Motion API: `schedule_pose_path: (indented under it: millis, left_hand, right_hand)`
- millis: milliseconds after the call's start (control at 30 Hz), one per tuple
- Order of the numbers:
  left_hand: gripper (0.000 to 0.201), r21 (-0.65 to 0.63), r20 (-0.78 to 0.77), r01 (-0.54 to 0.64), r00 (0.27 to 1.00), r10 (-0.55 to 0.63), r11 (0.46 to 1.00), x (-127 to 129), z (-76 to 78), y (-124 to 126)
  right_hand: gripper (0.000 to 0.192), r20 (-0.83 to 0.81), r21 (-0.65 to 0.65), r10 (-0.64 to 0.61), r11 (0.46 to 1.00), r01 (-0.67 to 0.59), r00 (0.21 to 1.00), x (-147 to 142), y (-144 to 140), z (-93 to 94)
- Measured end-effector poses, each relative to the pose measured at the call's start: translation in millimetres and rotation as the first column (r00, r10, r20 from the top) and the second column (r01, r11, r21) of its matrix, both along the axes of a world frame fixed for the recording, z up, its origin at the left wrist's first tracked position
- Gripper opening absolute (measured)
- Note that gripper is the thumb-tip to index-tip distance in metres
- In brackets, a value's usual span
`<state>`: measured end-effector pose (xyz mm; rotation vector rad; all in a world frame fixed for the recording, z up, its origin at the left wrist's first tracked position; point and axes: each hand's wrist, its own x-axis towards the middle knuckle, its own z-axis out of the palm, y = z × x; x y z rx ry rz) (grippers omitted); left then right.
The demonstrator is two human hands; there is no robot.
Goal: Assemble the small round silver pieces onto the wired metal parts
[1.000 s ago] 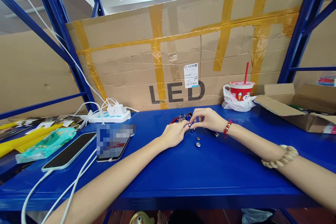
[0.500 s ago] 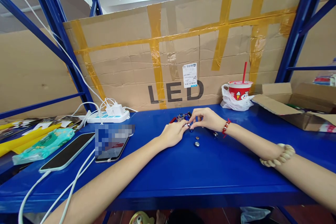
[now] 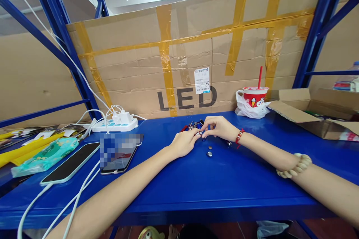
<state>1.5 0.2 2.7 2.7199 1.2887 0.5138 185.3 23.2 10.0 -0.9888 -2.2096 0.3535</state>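
Note:
Both hands meet over the blue shelf top [image 3: 224, 179]. My left hand [image 3: 183, 142] is closed, its fingertips pinching one end of a small shiny silver cylindrical piece [image 3: 199, 133]. From the right, my right hand [image 3: 217, 127] pinches at the other end of the same piece with thumb and forefinger. What exactly the piece is I cannot make out. Just behind the fingers lies a cluster of small metallic and red parts [image 3: 192, 125], partly covered by my hands. Nearer to me rest a small round silver part [image 3: 209, 154] and a smaller brownish one [image 3: 210, 147]. Another shiny part [image 3: 229, 144] lies below my right wrist.
Two phones [image 3: 71, 162] [image 3: 119, 158] with white cables lie at left, before a white power strip [image 3: 114, 124]. A teal packet [image 3: 46, 155] is beyond them. At the back right stand a red cup [image 3: 254, 97] in plastic and an open cardboard box [image 3: 322, 119].
The view has shifted very slightly. Both hands stay together at the small silver piece, with no clear change in their grip.

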Motion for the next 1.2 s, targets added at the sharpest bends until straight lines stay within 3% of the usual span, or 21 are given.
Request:
schedule_pose_path:
  millis: [667,1200]
  left_hand:
    - [0.027,0.023,-0.013,0.019,1.0,-0.019,1.0,0.1,-0.3,0.0]
    - [0.027,0.015,0.005,0.028,1.0,-0.028,0.999,-0.1,-1.2,1.4]
  right_hand:
    - [0.033,-0.054,-0.077,0.037,0.996,-0.041,0.998,-2.8,-1.6,0.5]
    - [0.034,0.087,-0.006,-0.143,0.989,0.144,0.986,-2.5,-3.4,2.0]
